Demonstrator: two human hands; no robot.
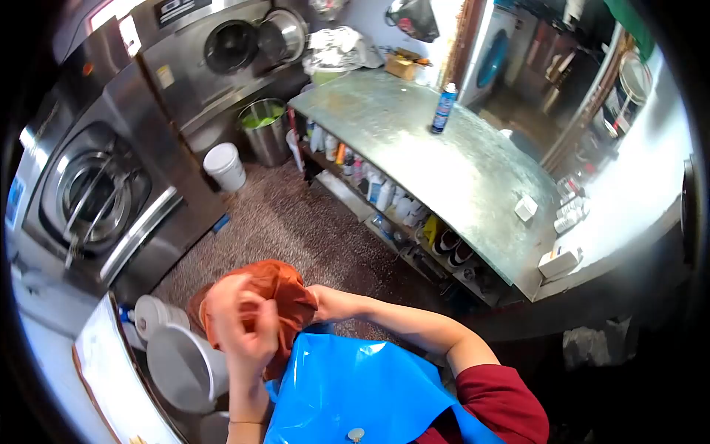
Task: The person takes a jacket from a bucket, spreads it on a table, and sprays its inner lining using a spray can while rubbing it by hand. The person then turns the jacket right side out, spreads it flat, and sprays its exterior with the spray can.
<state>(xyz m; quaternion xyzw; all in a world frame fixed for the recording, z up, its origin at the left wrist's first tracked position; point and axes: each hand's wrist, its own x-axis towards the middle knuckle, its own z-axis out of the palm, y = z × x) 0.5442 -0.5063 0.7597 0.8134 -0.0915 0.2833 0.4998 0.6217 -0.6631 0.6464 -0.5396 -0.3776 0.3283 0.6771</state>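
Here you are, looking down at the orange-brown cloth, bunched up in front of your blue apron and above the speckled floor. Your right hand has hold of its edge, fingers partly hidden in the folds. Your left hand is over the front of the cloth, fingers curled and smeared by blur; whether they pinch any fabric, you can't tell from here.

On to the lettering! Up on the steel machine there's a dark nameplate with pale characters, cut by the frame and too unclear to read. Below it, a pale yellowish sticker, also illegible. Across on the bench stands a blue spray can, upright, its label busy with print you can't make out. Under the benchtop, bottles crowd the shelf, their labels too small to give up a name, with dark shoes near the end.

On the floor, a white bucket carries faint marks, unreadable, just beside a metal bin with something green inside. Close by your left arm, a grey bucket tilts its open mouth into view.
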